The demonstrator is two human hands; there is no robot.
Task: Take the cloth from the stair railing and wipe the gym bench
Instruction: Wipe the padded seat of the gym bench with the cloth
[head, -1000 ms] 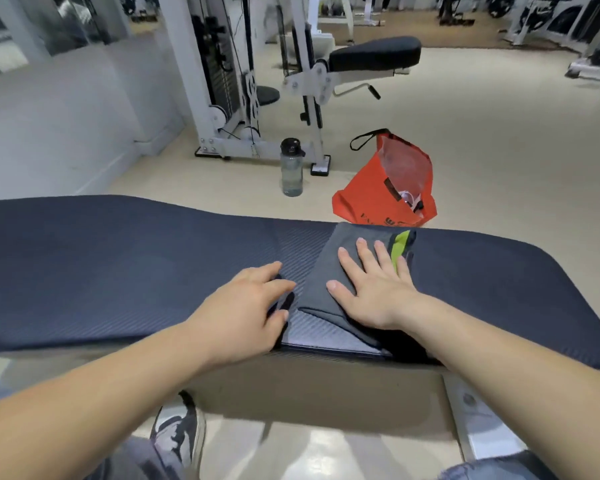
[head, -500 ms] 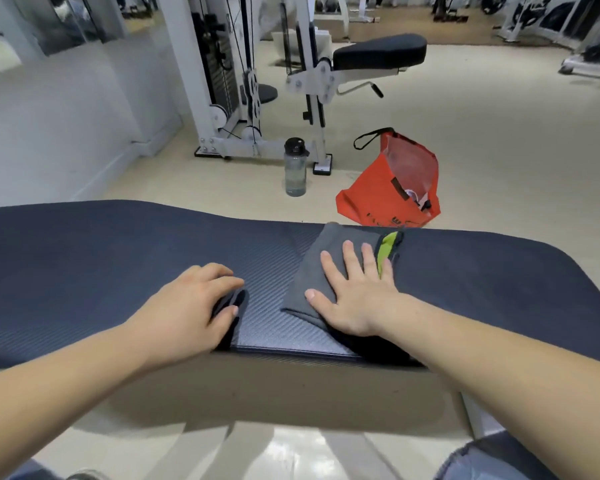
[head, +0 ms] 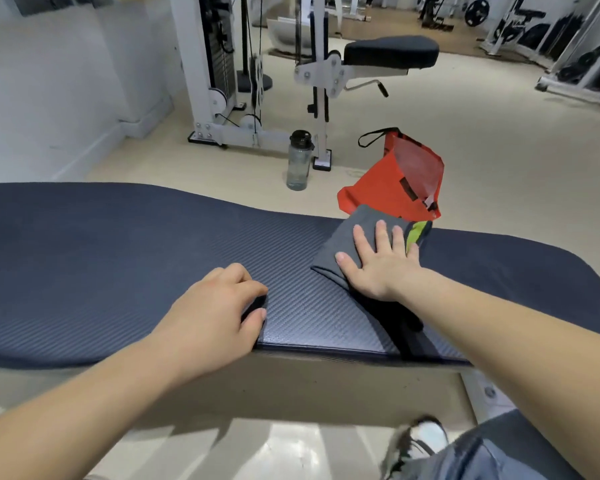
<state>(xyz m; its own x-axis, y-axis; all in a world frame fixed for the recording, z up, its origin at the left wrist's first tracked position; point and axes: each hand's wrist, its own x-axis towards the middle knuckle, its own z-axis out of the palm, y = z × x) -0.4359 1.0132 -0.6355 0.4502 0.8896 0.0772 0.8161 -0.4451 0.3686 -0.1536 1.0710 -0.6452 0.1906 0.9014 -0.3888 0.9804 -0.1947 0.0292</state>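
The gym bench point(head: 118, 258) is a long dark navy pad with a ribbed texture, running across the view. A folded grey cloth point(head: 347, 237) with a lime-green stripe lies on its far edge, right of centre. My right hand point(head: 378, 265) presses flat on the cloth with fingers spread and pointing away from me. My left hand point(head: 219, 317) rests on the near part of the pad, fingers curled, thumb at the front edge, with nothing in it.
Behind the bench on the beige floor stand a clear water bottle point(head: 298, 161) and an orange bag point(head: 395, 181). A white cable machine point(head: 222, 64) with a black seat point(head: 392, 51) is farther back. My shoe point(head: 420, 441) shows below at the right.
My right hand has pushed the cloth away from me, from the pad's middle to its far edge. My left hand has slid left along the near edge.
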